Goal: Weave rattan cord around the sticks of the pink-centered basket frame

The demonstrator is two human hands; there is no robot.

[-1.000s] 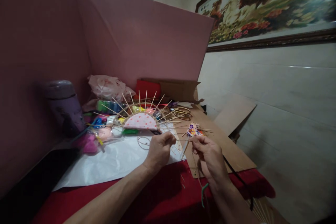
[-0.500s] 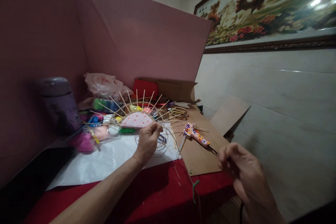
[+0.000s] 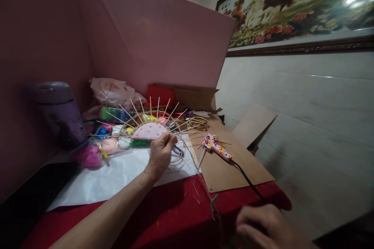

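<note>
My left hand (image 3: pixel 161 153) is closed in a pinch on the right end of a half-round craft piece (image 3: pixel 150 131), covered in white fabric with pinkish-red dots. Thin wooden sticks (image 3: pixel 158 106) fan out from its curved edge, with twine (image 3: pixel 181 140) looped across them. A strand of the twine trails past the hand toward the table's front edge. My right hand (image 3: pixel 263 223) hangs low at the bottom right, beyond the front edge. Its fingers are bent and smeared by motion, so whether they grip anything is unclear.
A flower-patterned glue gun (image 3: pixel 217 148) with a black cord lies on brown cardboard (image 3: pixel 242 179). Bags of coloured clay (image 3: pixel 109 144), a purple bottle (image 3: pixel 60 114) and a pink plastic bag (image 3: pixel 115 91) stand at the left and back. White paper (image 3: pixel 111 181) covers part of the red tablecloth (image 3: pixel 163 210).
My right hand has dropped from beside the cardboard to the lower edge of the view, uncovering the cord and the cardboard's corner. My left hand keeps its pinch on the craft piece.
</note>
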